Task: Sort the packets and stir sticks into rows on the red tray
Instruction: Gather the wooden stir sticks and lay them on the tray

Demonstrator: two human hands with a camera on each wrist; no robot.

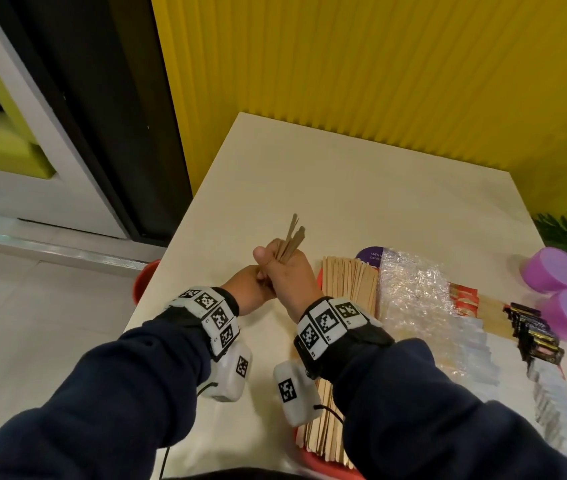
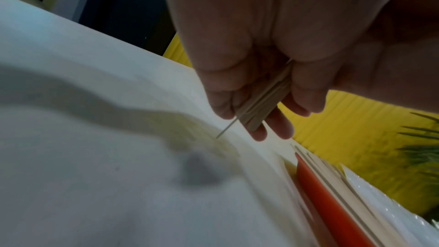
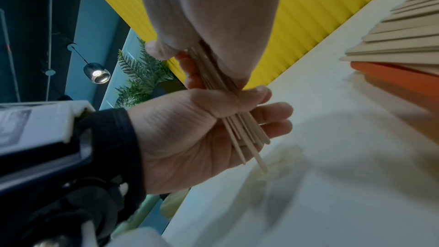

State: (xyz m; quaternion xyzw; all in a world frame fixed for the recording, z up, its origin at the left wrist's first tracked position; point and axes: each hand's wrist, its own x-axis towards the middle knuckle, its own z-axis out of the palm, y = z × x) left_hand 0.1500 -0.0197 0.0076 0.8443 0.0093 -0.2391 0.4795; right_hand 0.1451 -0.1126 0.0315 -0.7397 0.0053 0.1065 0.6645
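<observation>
Both hands hold one bundle of stir sticks above the bench, just left of the red tray. The right hand is closed around the middle of the bundle, with the thumb up and the upper stick ends fanning out above the fist. The left hand grips the lower part: in the right wrist view its thumb and fingers curl round the sticks, whose lower ends hang clear of the bench. On the tray a row of stir sticks lies side by side along its left edge. To the right of that row lie a clear plastic wrapper, red packets, white packets and dark packets. Two purple cups stand at the tray's far right.
</observation>
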